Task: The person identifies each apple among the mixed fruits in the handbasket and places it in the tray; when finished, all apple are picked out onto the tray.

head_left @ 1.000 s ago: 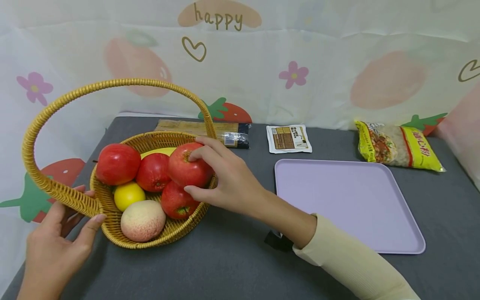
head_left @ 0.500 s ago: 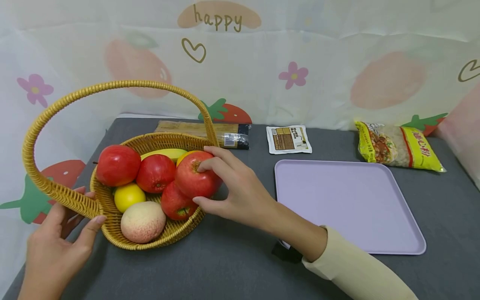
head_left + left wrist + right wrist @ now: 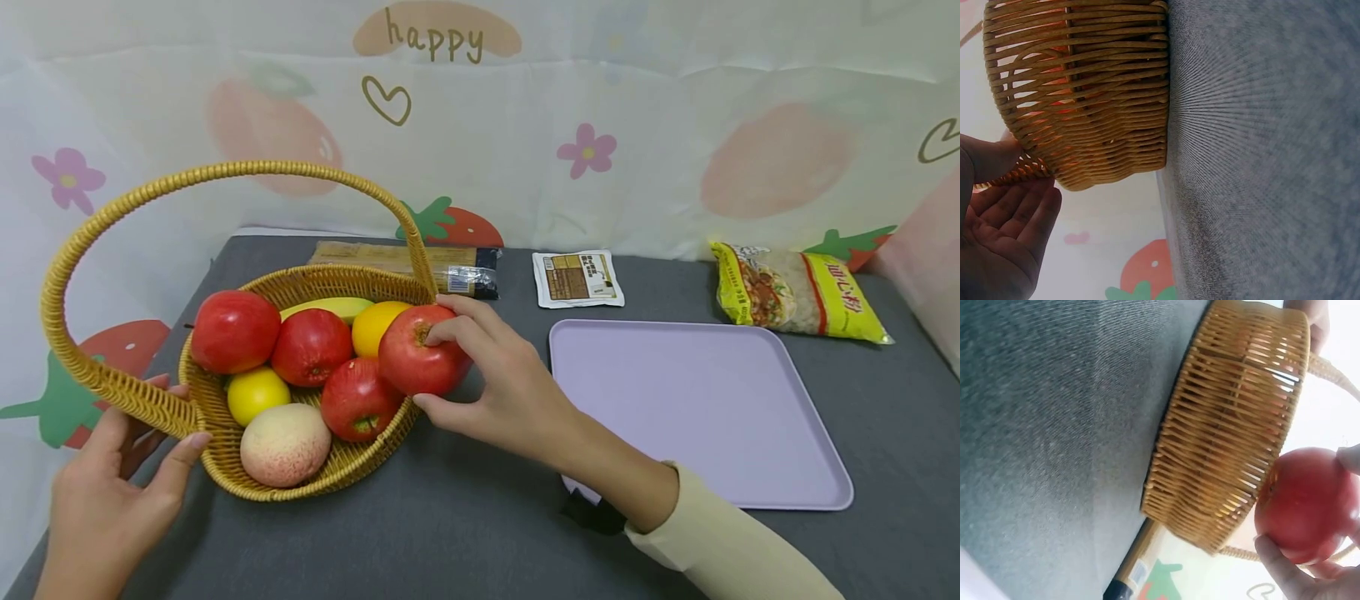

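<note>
My right hand [image 3: 502, 379] holds a red apple [image 3: 420, 354] between thumb and fingers, over the right rim of the wicker basket [image 3: 315, 487]. The right wrist view shows this apple [image 3: 1307, 500] beside the basket's upper edge. At the left end, my left hand [image 3: 120, 483] grips the foot of the basket's handle [image 3: 153, 406], thumb in front and fingers behind. Inside the basket lie several more red apples [image 3: 236, 332], a peach [image 3: 285, 446], a yellow round fruit [image 3: 257, 395], an orange [image 3: 375, 327] and a banana [image 3: 333, 308], partly hidden.
A lilac tray [image 3: 675, 417] lies right of the basket. Behind are a long package with a dark end [image 3: 472, 275], a flat white-and-brown packet [image 3: 577, 279] and a yellow food bag [image 3: 798, 292]. A printed cloth [image 3: 637, 75] hangs behind the grey table [image 3: 450, 533].
My right hand has moved right with the apple, from above the other fruit to the basket's right rim. The orange has come into view. My left hand stays at the handle.
</note>
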Demonstrator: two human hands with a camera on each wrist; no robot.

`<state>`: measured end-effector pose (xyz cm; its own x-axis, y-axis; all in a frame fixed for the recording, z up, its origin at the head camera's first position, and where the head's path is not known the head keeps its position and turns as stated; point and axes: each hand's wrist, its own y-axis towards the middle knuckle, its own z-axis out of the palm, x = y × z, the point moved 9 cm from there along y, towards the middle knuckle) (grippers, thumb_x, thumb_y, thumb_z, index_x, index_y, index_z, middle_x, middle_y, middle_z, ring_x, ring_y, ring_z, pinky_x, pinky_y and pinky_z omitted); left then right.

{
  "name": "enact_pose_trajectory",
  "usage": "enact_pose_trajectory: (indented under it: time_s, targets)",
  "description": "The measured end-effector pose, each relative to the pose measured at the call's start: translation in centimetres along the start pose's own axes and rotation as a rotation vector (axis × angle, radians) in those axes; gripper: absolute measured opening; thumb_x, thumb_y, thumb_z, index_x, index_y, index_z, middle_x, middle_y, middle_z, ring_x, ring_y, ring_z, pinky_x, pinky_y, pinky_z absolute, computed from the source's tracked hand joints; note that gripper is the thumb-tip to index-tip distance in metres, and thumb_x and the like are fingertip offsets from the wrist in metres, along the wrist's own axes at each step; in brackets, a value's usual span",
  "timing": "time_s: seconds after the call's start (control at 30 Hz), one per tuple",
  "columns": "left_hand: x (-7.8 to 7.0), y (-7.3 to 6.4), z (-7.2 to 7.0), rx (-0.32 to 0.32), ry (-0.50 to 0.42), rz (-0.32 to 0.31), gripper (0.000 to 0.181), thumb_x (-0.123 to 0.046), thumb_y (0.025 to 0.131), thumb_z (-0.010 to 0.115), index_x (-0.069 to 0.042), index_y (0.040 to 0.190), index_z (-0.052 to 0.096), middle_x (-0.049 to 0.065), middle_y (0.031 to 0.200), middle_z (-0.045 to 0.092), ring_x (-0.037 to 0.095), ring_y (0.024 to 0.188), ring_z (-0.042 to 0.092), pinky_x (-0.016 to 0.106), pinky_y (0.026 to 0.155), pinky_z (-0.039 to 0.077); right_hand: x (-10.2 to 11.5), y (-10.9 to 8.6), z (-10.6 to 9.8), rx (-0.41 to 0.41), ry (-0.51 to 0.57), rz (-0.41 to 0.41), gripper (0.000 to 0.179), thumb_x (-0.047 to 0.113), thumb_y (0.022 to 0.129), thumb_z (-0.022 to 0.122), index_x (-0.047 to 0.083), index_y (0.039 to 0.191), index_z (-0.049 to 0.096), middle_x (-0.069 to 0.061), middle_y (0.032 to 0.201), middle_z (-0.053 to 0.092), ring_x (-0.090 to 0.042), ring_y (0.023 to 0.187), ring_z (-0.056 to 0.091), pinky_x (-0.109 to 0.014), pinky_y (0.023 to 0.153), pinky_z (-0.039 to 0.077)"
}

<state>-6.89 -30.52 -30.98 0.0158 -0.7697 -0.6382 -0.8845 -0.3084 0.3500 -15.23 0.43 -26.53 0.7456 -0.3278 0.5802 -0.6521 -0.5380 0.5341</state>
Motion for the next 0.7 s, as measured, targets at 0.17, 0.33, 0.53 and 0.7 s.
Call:
enact_pose_trajectory:
  time_s: [0.17,0.33,0.53,0.7]
  targets:
    - [0.0,0.0,0.0,0.001,-0.002,-0.001,0.068,0.004,0.082,0.08,-0.004,0.144,0.051,0.016,0.136,0.059,-0.025,0.103,0.04,0.003,0.093,0.036,-0.5,-0.4,-0.8,-0.017,-0.02,0.016,0.046,0.022,0.08,0.084,0.012,0.117,0.059,-0.008,0.145,0.048,-0.018,0.129,0.048,-0.031,0.095,0.054]
    - [0.1,0.0,0.0,0.0,-0.006,-0.005,0.068,0.004,0.083,0.079,-0.004,0.145,0.051,0.016,0.136,0.059,-0.025,0.103,0.04,0.004,0.094,0.036,-1.2,-0.8,-1.7,-0.047,-0.036,0.025,0.046,0.021,0.079,0.085,0.011,0.116,0.06,-0.009,0.144,0.049,-0.019,0.127,0.05,-0.034,0.093,0.055]
    - [0.1,0.0,0.0,0.001,-0.013,0.001,0.069,0.004,0.083,0.079,-0.004,0.144,0.051,0.016,0.135,0.059,-0.024,0.103,0.041,0.003,0.093,0.036,-2.3,-1.4,-2.6,-0.067,-0.055,0.054,0.046,0.019,0.079,0.086,0.01,0.116,0.06,-0.01,0.142,0.05,-0.019,0.126,0.051,-0.035,0.092,0.056]
    - [0.1,0.0,0.1,0.004,-0.004,-0.001,0.069,0.005,0.083,0.079,-0.004,0.145,0.05,0.017,0.135,0.059,-0.025,0.103,0.04,0.004,0.094,0.036,-3.6,-2.1,-3.4,-0.076,-0.063,0.103,0.047,0.018,0.078,0.086,0.011,0.116,0.06,-0.008,0.144,0.049,-0.02,0.125,0.053,-0.037,0.091,0.056]
